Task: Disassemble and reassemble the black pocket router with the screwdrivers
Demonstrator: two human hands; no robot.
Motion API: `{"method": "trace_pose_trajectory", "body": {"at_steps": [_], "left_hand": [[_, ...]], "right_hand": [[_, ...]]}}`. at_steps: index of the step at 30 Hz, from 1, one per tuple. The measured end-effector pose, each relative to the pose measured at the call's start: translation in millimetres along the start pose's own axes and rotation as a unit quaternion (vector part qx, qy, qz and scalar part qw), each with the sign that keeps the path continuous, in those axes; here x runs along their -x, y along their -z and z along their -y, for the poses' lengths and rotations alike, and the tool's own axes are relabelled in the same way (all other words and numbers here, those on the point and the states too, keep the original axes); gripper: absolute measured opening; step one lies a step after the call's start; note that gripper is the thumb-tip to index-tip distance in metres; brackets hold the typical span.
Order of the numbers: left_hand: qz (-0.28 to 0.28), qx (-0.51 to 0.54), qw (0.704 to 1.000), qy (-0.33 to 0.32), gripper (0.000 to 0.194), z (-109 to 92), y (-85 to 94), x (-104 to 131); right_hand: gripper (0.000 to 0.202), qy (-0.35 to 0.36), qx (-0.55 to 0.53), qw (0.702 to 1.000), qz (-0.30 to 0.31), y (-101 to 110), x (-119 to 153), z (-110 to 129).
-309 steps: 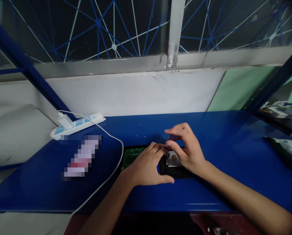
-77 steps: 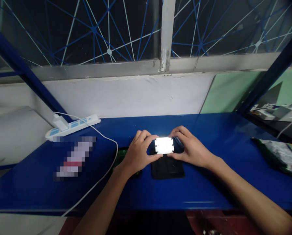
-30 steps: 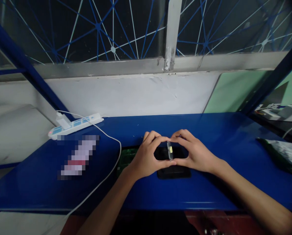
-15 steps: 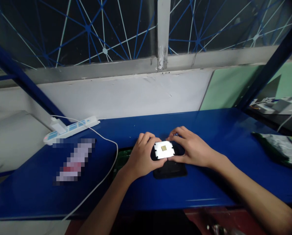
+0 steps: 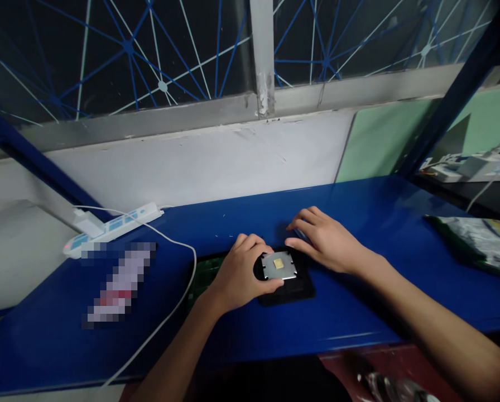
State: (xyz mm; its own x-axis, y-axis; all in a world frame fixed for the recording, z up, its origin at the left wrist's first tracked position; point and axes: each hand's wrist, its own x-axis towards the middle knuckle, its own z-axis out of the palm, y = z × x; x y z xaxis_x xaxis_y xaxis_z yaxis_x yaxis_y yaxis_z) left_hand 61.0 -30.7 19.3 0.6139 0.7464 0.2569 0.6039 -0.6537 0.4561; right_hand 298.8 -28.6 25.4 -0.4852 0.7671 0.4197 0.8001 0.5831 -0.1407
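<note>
One small square metal plate [image 5: 279, 264] with a gold patch at its centre lies on one black tray [image 5: 300, 288] on the blue surface [image 5: 359, 312]. The left hand [image 5: 237, 273] pinches the plate's left edge between thumb and fingers — its grip closed on it. The right hand [image 5: 326, 241] rests just beyond the plate's right corner, fingers spread flat, holding nothing. Left of the left grip: one green board [image 5: 203, 272], one white cable [image 5: 178, 301], one power strip [image 5: 111, 228] — well apart.
</note>
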Motion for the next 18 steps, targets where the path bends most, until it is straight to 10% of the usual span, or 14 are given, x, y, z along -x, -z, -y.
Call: {"method": "trace_pose_trajectory", "body": {"at_steps": [18], "left_hand": [[0.054, -0.006, 0.998, 0.010, 0.039, 8.4, -6.9, 4.3]], "right_hand": [[0.033, -0.046, 0.059, 0.997, -0.013, -9.9, -0.6, -4.2]]}}
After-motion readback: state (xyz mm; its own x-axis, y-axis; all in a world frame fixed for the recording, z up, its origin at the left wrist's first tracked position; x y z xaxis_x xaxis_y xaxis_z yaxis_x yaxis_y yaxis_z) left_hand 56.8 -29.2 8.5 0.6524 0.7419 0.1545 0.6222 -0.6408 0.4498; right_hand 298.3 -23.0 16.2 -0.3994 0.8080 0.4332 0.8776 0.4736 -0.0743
